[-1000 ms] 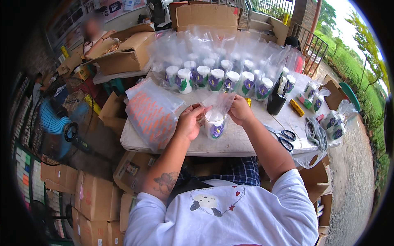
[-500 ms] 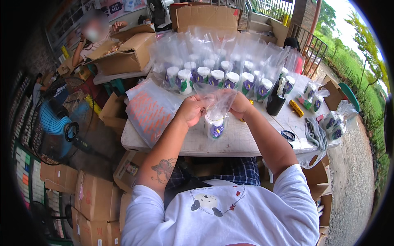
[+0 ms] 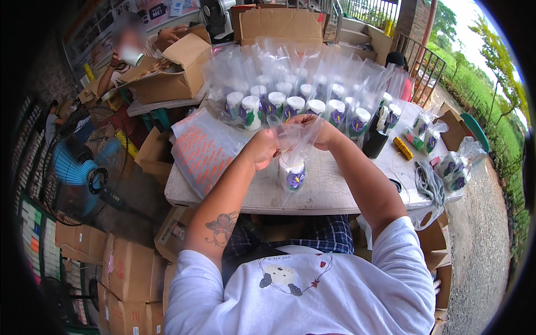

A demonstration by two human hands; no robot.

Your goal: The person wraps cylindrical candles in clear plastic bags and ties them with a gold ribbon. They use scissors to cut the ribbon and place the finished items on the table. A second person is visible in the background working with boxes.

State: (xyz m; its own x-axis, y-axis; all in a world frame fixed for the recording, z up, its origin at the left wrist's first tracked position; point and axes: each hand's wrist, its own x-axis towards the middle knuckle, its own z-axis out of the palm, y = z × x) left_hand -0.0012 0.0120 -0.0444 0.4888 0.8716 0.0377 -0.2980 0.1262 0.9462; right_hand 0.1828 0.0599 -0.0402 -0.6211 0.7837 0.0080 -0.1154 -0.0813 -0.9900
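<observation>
In front of me at the near side of the table stands a white cylinder with a purple flower and green leaves, inside a clear plastic bag (image 3: 294, 177). My left hand (image 3: 261, 149) is closed on the left side of the bag's gathered neck. My right hand (image 3: 314, 130) pinches the neck from the other side, its fingers bent over the plastic. A thin tie seems to loop round the neck just above the cylinder. Behind my hands are several more flower-decorated white cylinders (image 3: 295, 103) standing upright in tall clear bags with loose tops.
Flat plastic sheeting with orange print (image 3: 201, 153) lies at the table's left. To the right are a black holder (image 3: 375, 142), a yellow spool (image 3: 403, 148), a grey cloth (image 3: 429, 183) and bagged cylinders (image 3: 455, 170). A fan (image 3: 84, 173) stands left; a co-worker holds a white cup-like object (image 3: 132, 56).
My right hand has moved left along the bag's neck, closer to my left hand. My right forearm now covers most of the scissors. The co-worker's white object and free hand have shifted.
</observation>
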